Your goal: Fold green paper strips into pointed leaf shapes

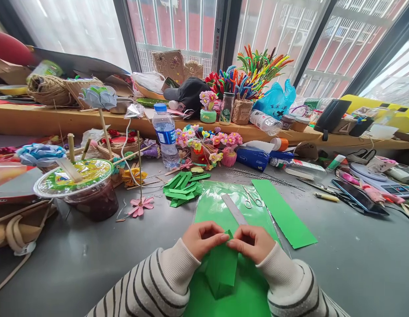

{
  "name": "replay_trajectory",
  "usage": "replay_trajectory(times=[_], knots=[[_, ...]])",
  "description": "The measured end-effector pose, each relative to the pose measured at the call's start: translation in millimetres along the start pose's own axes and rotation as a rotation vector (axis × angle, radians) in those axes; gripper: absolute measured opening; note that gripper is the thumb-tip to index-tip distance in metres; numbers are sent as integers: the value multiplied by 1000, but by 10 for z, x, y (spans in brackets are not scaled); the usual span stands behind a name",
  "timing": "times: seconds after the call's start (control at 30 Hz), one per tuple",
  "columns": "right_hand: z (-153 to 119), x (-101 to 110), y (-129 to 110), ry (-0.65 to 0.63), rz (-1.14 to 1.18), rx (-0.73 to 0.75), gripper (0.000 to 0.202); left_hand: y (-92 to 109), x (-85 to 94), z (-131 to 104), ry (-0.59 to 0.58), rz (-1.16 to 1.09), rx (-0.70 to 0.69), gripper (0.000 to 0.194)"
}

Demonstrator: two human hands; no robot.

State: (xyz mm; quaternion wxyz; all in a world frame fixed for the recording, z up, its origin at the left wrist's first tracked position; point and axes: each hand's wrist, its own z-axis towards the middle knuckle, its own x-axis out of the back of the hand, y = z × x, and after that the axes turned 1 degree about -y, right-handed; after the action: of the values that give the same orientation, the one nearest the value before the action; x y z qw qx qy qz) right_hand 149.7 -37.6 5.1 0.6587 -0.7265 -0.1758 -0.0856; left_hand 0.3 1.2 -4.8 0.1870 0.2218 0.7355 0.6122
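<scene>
Between my two hands is a folded piece of green paper (221,270), pinched near its far end. My left hand (204,237) grips its left side with thumb and fingers closed, and my right hand (253,242) pinches the right side close by. Below it lies a clear sleeve with green sheets (211,202) inside. A steel ruler (233,209) and small scissors (252,197) rest on that sleeve just beyond my hands. To the right is a long green paper strip (283,213). Several folded green paper pieces (182,188) are piled at the upper left.
On the left stands a lidded cup of dark drink (92,193), beside a pink paper flower (140,207) on a stick. A water bottle (165,138), a blue tissue pack (252,158) and craft flowers line the back. A phone (359,197) and a scale (379,178) lie right.
</scene>
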Motion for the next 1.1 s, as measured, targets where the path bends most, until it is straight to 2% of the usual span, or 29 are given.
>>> replay_trajectory(times=[0.13, 0.27, 0.5, 0.67, 0.9, 1.1], knots=[[18, 20, -9, 21, 145, -51, 26, 18, -5, -14, 69, -80, 30, 26], [14, 3, -9, 34, 193, -45, 26, 20, -16, -19, 86, -64, 9, 27], [45, 13, -21, -31, 173, -47, 29, 38, -1, -26, 7, -22, 33, 30], [69, -38, -22, 85, 185, 37, 28, 15, -11, -27, 17, -57, 54, 33], [56, -128, 5, 162, 158, 90, 28, 39, 37, -19, -65, 30, 98, 34], [42, -142, 29, 207, 121, 91, 29, 31, 44, -15, -91, -15, 112, 34]])
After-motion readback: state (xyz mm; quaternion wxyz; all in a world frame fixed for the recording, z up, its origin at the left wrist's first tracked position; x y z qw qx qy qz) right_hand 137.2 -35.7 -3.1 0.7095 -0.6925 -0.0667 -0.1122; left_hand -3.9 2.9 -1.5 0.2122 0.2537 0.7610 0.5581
